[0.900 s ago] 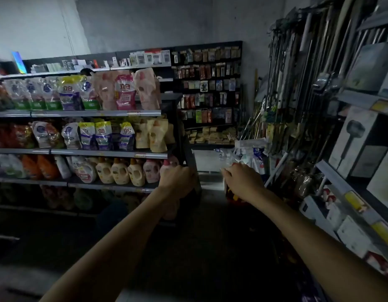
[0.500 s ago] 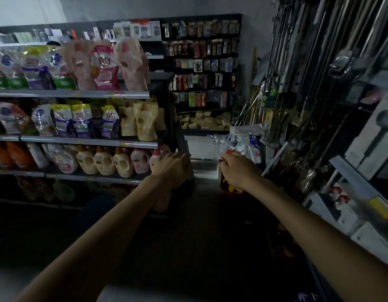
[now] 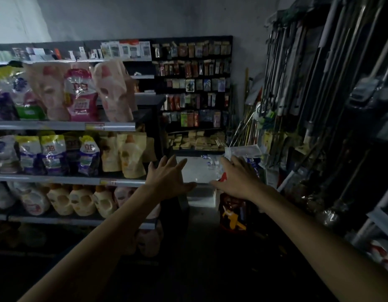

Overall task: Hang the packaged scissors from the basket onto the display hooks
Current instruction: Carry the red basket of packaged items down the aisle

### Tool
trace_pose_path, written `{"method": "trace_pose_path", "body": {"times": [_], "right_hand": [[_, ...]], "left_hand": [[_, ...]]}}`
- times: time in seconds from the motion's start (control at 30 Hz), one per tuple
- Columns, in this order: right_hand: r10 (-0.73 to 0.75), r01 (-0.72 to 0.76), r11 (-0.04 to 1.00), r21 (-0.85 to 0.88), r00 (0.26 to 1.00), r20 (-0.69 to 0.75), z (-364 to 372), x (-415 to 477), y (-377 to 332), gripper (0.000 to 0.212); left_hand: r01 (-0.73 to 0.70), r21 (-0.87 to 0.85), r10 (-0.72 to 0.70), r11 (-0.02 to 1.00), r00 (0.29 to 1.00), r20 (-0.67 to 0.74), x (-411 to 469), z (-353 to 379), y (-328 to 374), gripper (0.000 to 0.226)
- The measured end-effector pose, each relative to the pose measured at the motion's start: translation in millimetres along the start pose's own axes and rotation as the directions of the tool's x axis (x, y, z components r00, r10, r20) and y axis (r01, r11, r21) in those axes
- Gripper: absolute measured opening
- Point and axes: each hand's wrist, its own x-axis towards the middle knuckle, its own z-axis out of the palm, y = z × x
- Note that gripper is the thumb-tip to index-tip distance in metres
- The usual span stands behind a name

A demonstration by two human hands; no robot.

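Left hand [image 3: 167, 179] hovers, fingers splayed wide, empty.

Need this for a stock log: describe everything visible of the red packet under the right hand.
The red packet is dark red and glossy, plastic by its look, with yellow shapes low on its front. It hangs roughly upright, its top hidden behind the right hand; whether the hand holds it is unclear. Dim light hides any lettering.
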Motion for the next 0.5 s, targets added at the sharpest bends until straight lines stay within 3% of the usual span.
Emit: {"method": "trace_pose_path", "body": {"times": [0.17, 0.5], "right_hand": [[-0.011, 0.012, 1.000, -0.004, 1.000, 0.012, -12.4, 92.7, 28.7, 0.110], [-0.060, 0.060, 0.997, -0.041, 0.998, -0.011, -61.0, 265.5, 102.3, 0.110]], "left_hand": [[0.026, -0.002, -0.026, 1.000, 0.999, 0.041, 85.4, -7.2, -1.2, 0.099], [0.069, 0.015, -0.068, 0.997, 0.996, -0.058, 284.2, -17.9, 3.5, 0.099]]}}
